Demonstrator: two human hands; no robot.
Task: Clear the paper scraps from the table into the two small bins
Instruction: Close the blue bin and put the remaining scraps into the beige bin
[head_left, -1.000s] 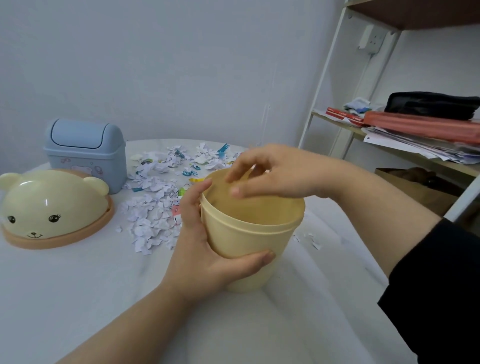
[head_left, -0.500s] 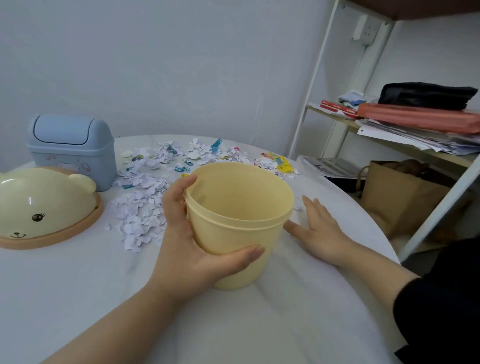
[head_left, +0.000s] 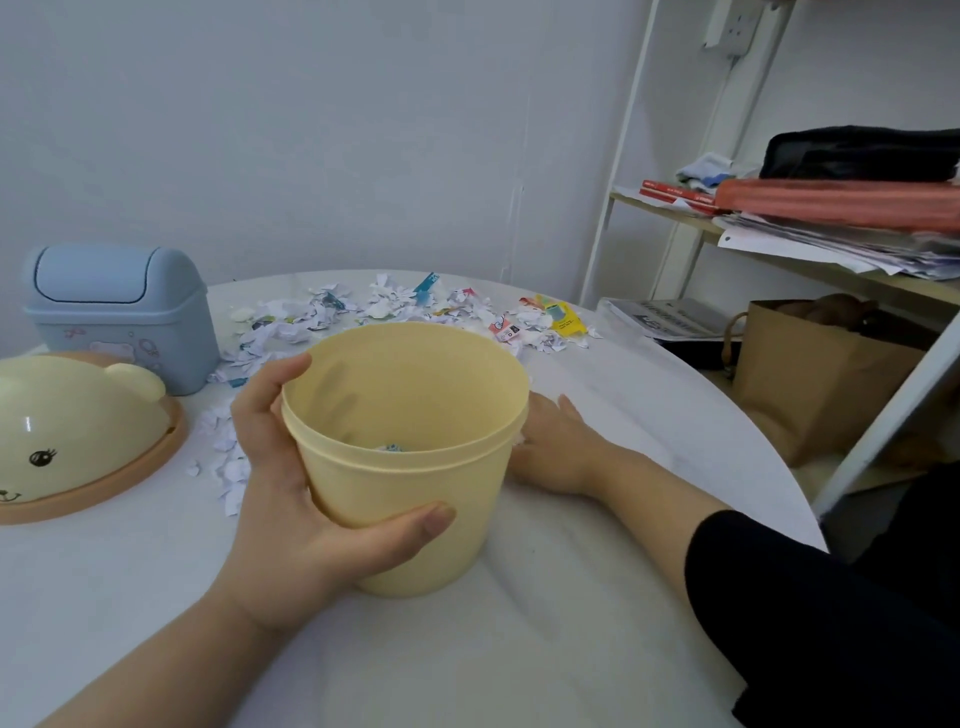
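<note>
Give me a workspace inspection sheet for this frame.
Surface: white table, wrinkled covering.
Job's things: yellow bin, lid off, a little scrap inside; blue bin, lid closed, back left; paper scraps spread behind and left of the yellow bin.
Clutter: bear-face lid lying at the left edge.
Hands: left hand grips the yellow bin; right hand flat on the table beside it.
Cables: nothing seen on the table.
Surroundings: shelf with papers and folders; brown paper bag below.
</note>
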